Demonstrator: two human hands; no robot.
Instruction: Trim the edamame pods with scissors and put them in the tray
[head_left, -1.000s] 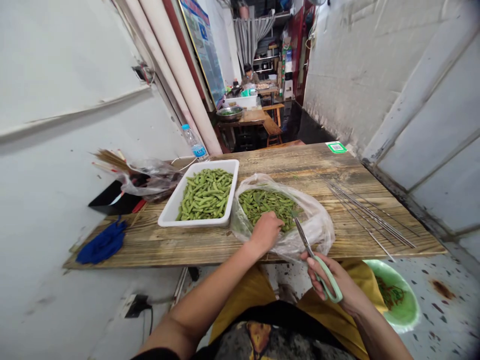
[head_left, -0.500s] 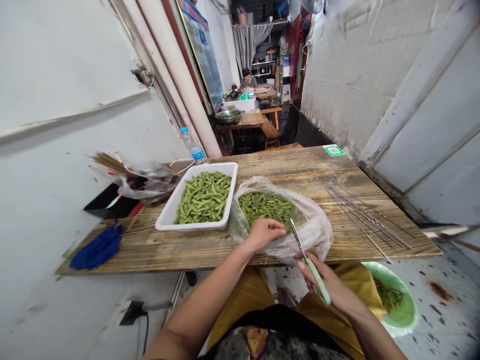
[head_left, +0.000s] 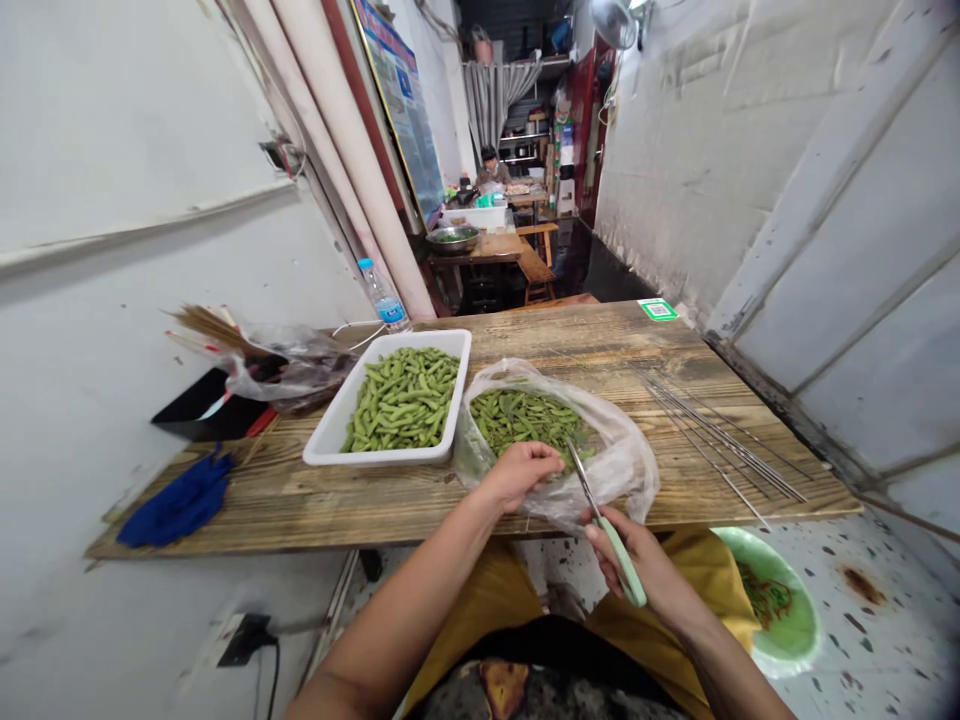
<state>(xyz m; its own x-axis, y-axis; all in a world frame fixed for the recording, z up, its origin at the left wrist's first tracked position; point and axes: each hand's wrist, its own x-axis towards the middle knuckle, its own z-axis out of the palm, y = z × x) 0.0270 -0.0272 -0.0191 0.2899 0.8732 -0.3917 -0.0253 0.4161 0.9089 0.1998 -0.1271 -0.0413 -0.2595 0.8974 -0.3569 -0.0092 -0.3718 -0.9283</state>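
Observation:
My left hand (head_left: 519, 474) is at the near rim of a clear plastic bag (head_left: 634, 455), its thumb and fingers pinched together. What lies between the fingertips is too small to make out. In the bag is a heap of green soybean pods (head_left: 517, 415), with some leaves among them. A pair of scissors (head_left: 624, 562) with pale green handles is in my right hand (head_left: 645, 560). Their blades point up and away from me, tips over the bag, just right of my left fingers. To the left, a white tray (head_left: 382, 457) holds more pods.
Metal skewers (head_left: 720, 430) lie at the table's right. A water bottle (head_left: 386, 300), wooden sticks (head_left: 214, 330) in plastic and a blue cloth (head_left: 176, 500) are at the left. Below right stands a green basin (head_left: 795, 610). Another person (head_left: 491, 170) sits far back.
The view has shifted slightly, so the table and things sit a little further left. Both hands keep nearly the same pose at the bag, with the scissors still in my right hand.

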